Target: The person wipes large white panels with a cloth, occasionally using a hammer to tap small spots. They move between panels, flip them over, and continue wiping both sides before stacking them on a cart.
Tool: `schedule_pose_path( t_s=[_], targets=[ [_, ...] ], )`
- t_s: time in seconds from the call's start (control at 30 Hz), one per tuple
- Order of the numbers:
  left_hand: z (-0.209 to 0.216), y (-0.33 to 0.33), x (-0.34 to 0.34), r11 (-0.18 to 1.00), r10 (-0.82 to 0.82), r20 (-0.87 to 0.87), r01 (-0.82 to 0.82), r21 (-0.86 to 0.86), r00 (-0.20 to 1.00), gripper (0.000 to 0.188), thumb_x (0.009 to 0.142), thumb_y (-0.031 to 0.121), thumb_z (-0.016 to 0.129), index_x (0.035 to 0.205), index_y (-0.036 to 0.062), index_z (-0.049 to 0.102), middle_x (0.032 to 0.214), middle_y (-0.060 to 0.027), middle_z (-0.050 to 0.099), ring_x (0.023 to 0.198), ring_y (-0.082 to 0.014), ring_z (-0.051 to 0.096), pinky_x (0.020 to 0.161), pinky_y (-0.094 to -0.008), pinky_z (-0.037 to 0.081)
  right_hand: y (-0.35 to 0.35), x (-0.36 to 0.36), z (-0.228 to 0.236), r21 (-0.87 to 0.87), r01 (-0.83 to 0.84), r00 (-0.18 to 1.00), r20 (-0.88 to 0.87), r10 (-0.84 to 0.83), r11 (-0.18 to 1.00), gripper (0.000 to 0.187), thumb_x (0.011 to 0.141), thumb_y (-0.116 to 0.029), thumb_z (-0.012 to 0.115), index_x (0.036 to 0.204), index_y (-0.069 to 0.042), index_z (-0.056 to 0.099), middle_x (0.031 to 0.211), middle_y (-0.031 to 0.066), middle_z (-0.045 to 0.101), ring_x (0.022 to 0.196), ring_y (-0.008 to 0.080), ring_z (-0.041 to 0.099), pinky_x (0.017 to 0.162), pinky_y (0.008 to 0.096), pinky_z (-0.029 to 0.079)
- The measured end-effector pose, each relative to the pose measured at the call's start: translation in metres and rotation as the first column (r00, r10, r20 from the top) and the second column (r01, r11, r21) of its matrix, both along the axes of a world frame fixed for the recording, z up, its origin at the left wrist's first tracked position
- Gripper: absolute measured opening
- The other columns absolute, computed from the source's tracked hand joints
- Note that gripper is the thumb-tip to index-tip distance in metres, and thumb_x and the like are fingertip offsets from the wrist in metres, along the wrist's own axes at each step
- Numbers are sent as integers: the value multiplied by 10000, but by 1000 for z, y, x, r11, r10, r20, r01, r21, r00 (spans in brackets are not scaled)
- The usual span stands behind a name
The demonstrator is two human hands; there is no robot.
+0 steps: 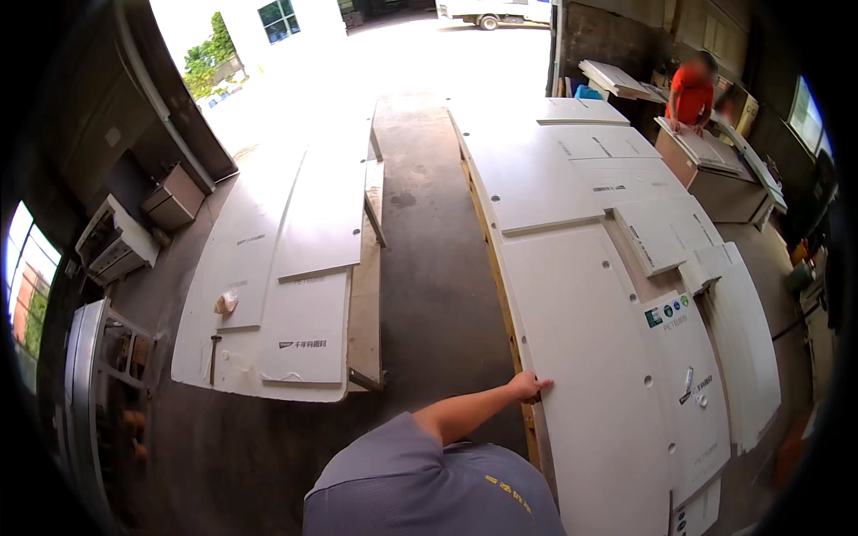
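From the lower edge my left arm, in a grey sleeve, reaches right to the near table. My left hand is closed on the left edge of a long white panel; some of its fingers are hidden at the edge. The panel lies flat, with round holes along its right side. Beside it lies another white panel with a green label. A small white tube-like item and a white ring-shaped piece rest on that one. My right hand does not show.
Across a concrete aisle, a second table bears white panels, a hammer-like tool and a crumpled plastic bag. A person in orange leans over a panel stack at the far right. A metal frame stands left.
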State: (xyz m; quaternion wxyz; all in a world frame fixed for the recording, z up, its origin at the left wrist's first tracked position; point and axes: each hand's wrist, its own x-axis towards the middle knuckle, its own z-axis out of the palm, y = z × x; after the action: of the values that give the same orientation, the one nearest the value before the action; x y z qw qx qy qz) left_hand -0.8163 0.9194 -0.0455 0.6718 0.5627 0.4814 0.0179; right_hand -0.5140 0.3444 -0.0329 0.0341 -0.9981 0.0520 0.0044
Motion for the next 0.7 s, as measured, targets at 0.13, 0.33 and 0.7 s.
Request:
schedule_pose_path(
  t_s=[0.13, 0.33, 0.7],
  targets=[
    [-16, 19, -4, 962, -271, 242, 269, 42, 932, 536, 901, 509, 701, 925, -25, 667, 748, -75, 668, 576, -137, 590, 534, -289, 500, -84, 12, -32, -71, 214, 973, -75, -219, 974, 644, 980, -382, 558, 1459, 20, 402, 1514, 236, 394, 1423, 392, 327, 1175, 498, 279],
    [-27, 63, -106, 942, -336, -79, 335, -19, 939, 499, 916, 486, 684, 992, -7, 709, 857, -84, 710, 741, -157, 660, 680, -323, 545, 96, -99, 2, 224, -28, 1000, 8, 27, 974, 712, 894, -237, 663, 1487, -16, 337, 1566, 292, 246, 1440, 446, 271, 1180, 502, 269],
    [-71, 163, -128, 946, -320, -26, 320, 45, 947, 451, 940, 466, 644, 946, 24, 732, 817, -77, 706, 738, -151, 651, 685, -329, 533, 176, -204, 35, 355, -78, 996, 75, 54, 932, 711, 875, -163, 675, 1476, -8, 329, 1574, 292, 217, 1450, 451, 247, 1187, 489, 253]
  ],
)
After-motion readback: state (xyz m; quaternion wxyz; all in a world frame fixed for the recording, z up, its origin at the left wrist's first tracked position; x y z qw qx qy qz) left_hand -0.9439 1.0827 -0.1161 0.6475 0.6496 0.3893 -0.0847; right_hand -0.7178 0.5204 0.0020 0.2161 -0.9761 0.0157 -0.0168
